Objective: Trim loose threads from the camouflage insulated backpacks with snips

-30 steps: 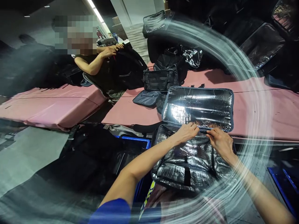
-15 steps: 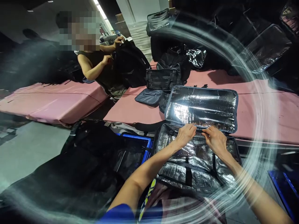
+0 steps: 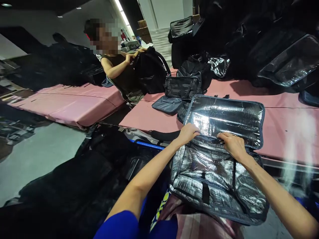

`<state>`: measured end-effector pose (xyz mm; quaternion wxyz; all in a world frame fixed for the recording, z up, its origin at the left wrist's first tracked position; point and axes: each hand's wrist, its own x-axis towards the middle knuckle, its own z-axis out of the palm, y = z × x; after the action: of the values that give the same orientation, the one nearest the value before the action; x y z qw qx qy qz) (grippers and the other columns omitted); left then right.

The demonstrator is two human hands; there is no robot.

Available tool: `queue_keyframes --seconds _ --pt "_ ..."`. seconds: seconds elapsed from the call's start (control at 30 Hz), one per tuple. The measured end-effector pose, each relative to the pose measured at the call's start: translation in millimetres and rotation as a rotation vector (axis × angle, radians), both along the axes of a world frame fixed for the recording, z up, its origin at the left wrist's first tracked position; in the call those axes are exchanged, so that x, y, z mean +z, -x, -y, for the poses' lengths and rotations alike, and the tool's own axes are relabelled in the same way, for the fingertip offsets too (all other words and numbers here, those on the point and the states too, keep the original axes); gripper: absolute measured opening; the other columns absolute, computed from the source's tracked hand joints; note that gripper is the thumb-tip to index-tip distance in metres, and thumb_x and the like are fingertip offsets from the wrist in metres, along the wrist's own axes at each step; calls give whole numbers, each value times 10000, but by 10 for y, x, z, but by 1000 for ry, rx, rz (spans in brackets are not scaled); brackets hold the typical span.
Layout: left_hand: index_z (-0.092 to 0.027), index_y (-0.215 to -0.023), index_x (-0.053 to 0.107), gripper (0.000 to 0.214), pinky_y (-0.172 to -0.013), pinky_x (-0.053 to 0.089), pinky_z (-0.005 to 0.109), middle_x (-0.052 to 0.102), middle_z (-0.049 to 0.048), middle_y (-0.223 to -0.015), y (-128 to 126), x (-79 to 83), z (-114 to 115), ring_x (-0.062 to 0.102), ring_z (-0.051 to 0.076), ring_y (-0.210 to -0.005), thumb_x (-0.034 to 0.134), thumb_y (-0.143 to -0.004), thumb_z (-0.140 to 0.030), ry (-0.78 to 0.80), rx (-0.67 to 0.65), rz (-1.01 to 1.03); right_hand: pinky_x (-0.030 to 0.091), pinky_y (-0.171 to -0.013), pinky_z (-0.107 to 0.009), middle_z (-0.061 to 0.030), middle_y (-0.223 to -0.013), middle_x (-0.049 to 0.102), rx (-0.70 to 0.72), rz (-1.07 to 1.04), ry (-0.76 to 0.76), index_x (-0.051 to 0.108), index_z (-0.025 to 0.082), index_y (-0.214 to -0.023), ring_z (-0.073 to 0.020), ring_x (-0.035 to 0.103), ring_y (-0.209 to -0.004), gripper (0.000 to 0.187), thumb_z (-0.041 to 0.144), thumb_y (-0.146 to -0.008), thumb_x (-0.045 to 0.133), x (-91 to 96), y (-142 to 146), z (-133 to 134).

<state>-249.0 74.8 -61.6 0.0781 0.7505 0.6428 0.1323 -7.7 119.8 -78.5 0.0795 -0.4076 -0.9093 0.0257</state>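
Observation:
An insulated bag [image 3: 214, 166] with a crinkled silver lining lies unfolded in front of me. Its silver-lined lid [image 3: 226, 116], edged in dark blue-grey binding, is folded back onto the pink table. My left hand [image 3: 188, 133] is closed on the seam between lid and body, towards its left end. Farther right along that seam, my right hand [image 3: 233, 145] pinches the edge with thumb and fingers. Black straps [image 3: 205, 193] run across the lining in the lower part of the bag. The undersides of my fingertips are hidden.
Behind the lid, a camouflage-patterned bag [image 3: 183, 87] and a grey flap [image 3: 166, 104] rest on the pink table [image 3: 139, 114]. A co-worker [image 3: 116, 68] handles a black backpack [image 3: 152, 71] at the back. Dark bags [image 3: 74, 179] are heaped at my left, near a blue crate edge [image 3: 149, 145].
My hands have moved apart along the seam, the left one shifting left. The bag's body has been drawn up and spreads flatter towards me. The head view has turned slightly left.

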Motion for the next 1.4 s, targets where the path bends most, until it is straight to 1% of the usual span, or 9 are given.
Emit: queue_keyframes --seconds 0.17,0.3,0.43,0.53,0.63,0.73,0.93,1.07,1.4 --pt "-185 -937 657 154 -644 371 253 615 61 -931 -87 84 23 521 182 -872 543 -846 -235 -33 -182 -237 276 -548 -252 -71 -907 647 40 15 124 643 164 -931 -155 551 -688 345 55 -702 409 204 107 -78" --pt "-174 -943 634 151 -633 340 236 615 44 -904 -146 341 99 518 161 -850 541 -837 -229 -64 -242 -147 303 -566 -237 -13 -694 601 112 -56 288 611 171 -771 -133 502 -630 177 237 -772 447 452 6 -95" --pt "-157 -752 664 92 -589 314 208 580 -36 -641 -145 465 -73 493 98 -635 656 -715 -241 359 -294 152 284 -534 -241 18 -573 484 187 -241 742 491 168 -602 -105 400 -550 313 442 -753 500 485 -92 -101" --pt "-132 -672 659 50 -588 321 207 545 -49 -563 -147 424 -293 462 82 -574 671 -640 -169 578 -293 328 300 -535 -248 14 -585 504 97 -339 850 535 160 -636 -105 407 -541 367 517 -723 537 415 -161 -111" --pt "-131 -624 655 18 -606 340 212 557 -40 -562 -151 364 -418 466 82 -577 637 -621 -130 624 -321 445 383 -638 -277 -22 -772 629 18 -397 669 635 176 -842 -161 535 -680 368 517 -713 583 376 -261 -82" --pt "-135 -598 651 36 -600 342 213 556 -35 -560 -141 336 -431 464 86 -578 619 -615 -131 605 -337 466 404 -714 -317 -41 -932 660 -17 -361 281 592 223 -1083 -209 583 -817 439 511 -752 578 368 -349 1" --pt "-128 -608 634 66 -593 336 208 547 -28 -569 -131 334 -391 460 88 -581 573 -627 -145 576 -345 421 302 -664 -318 -65 -868 665 212 -110 -314 634 189 -972 -179 520 -751 245 308 -902 432 361 -316 133" --pt "-130 -622 631 82 -602 332 215 553 -23 -585 -134 362 -371 461 91 -587 558 -645 -160 569 -361 394 257 -630 -317 -39 -800 666 285 -80 -391 655 200 -891 -159 474 -690 234 268 -908 432 383 -299 138" --pt "-161 -725 667 113 -620 334 207 629 -21 -693 -178 346 -166 530 108 -675 557 -739 -182 328 -306 252 283 -610 -290 -56 -825 657 199 -298 -194 656 194 -904 -158 513 -694 266 359 -905 447 261 -143 297"
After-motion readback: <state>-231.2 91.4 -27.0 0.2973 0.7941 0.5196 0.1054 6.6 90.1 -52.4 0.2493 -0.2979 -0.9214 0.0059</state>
